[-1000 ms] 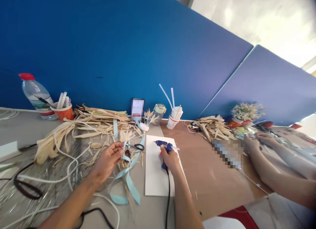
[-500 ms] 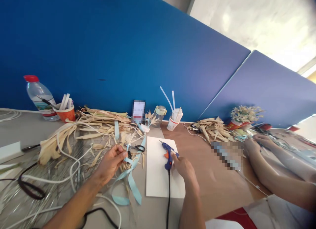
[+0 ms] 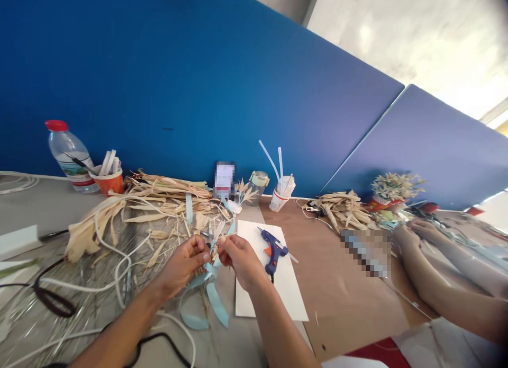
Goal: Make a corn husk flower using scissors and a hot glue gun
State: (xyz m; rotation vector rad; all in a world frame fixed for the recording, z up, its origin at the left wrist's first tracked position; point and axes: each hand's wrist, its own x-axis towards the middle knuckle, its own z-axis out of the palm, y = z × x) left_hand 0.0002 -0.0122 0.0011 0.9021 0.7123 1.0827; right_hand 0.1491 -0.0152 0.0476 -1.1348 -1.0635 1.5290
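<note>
My left hand [image 3: 184, 265] is closed in a pinch at a small bundle of pale husk strips and light blue ribbon [image 3: 217, 302]. Close beside it, my right hand [image 3: 242, 259] pinches the upper part of the same ribbon and husk bundle; the fingers hide the exact grip. Loops of the ribbon hang down below the hands onto the table. On a white sheet [image 3: 288, 299] to the right lies a blue glue gun [image 3: 273, 251] with an orange trigger, its tip pointing away. Scissors are mostly hidden behind my fingers.
Dried corn husks [image 3: 170, 188] and white cables [image 3: 123, 262] spread over the left side. A bottle [image 3: 73, 159], an orange cup [image 3: 109, 182], a phone [image 3: 224, 178], a jar [image 3: 260, 182] and a white cup [image 3: 279, 200] line the blue partition. A co-worker's arms [image 3: 424, 267] work at right.
My right hand has left the glue gun and moved left to meet my left hand at the ribbon. The glue gun now lies on the sheet, untouched.
</note>
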